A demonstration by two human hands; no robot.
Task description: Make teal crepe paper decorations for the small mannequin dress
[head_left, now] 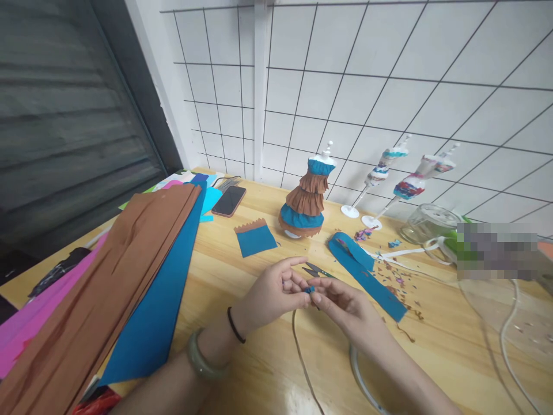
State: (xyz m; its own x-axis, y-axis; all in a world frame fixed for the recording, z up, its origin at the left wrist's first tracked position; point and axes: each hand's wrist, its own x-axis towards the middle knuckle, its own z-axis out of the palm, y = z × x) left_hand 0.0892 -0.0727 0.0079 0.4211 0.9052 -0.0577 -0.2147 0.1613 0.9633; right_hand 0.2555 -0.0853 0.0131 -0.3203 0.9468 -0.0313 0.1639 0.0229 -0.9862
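Note:
Both hands meet over the middle of the wooden table, fingertips pinched together. Between them shows a small piece of blue crepe paper (309,289), mostly hidden by the fingers. My left hand (276,288) pinches it from the left, and my right hand (341,300) from the right. Just behind the fingers lies a pair of small dark scissors (317,270), partly covered. A blue paper strip (371,282) with a folded-over end is to the right of them. Beyond the left hand rests a blue paper square (256,239) with a brown zigzag edge.
A small dress form (305,202) in ruffled blue and brown stands behind. Two slimmer forms (380,167) and a glass jar (432,222) are at the back right. Left lie long brown paper sheets (116,276) and a phone (229,200). A brown cord (302,357) runs toward me.

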